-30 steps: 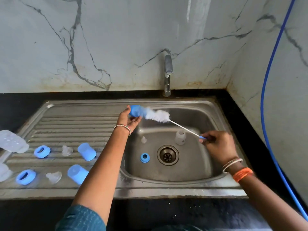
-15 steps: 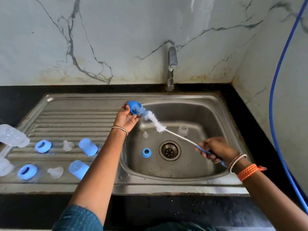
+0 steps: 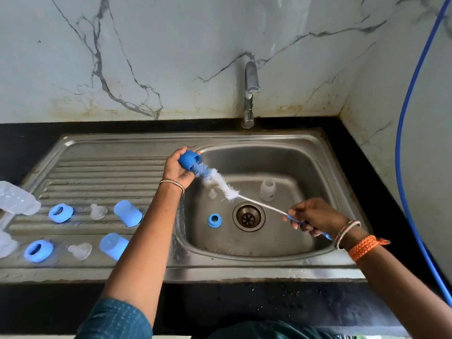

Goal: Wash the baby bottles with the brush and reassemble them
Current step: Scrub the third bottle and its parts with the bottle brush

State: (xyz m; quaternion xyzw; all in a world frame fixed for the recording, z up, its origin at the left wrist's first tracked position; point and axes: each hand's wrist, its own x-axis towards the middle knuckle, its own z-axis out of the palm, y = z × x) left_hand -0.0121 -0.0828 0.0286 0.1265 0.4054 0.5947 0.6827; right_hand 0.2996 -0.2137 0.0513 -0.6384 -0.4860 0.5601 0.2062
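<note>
Gripping a blue bottle cap (image 3: 189,160) over the left rim of the sink basin (image 3: 325,167), the left hand (image 3: 176,170) curls fingers and thumb round it, and those fingers hide the cap's far side. The bottle brush (image 3: 221,182) has its tip pushed into the cap's open mouth, so the end of the bristles cannot be seen; the blue bristles near the cap give way to white ones, then to a thin wire stem running down to the right. The right hand (image 3: 315,217) is clenched round the brush's blue handle (image 3: 326,236), which shows only as slivers before and behind the fingers.

On the basin floor lie a blue collar ring (image 3: 214,220) just left of the drain (image 3: 248,217), a small clear teat (image 3: 212,194) that is hard to make out against the steel, and a clear bottle piece (image 3: 267,190) standing toward the right.

On the ribbed draining board (image 3: 105,172) are two rows of parts: a blue ring (image 3: 60,212), a clear teat (image 3: 98,211) and a blue cap (image 3: 127,213) behind; another blue ring (image 3: 38,250), teat (image 3: 80,251) and cap (image 3: 113,246) in front, this last partly covered by the left forearm. Two clear bottles are cut off by the left edge, one behind (image 3: 17,198) and one in front (image 3: 6,244). The tap (image 3: 250,94) stands behind the basin. A blue hose (image 3: 403,148) hangs down the right wall, its ends out of view.
</note>
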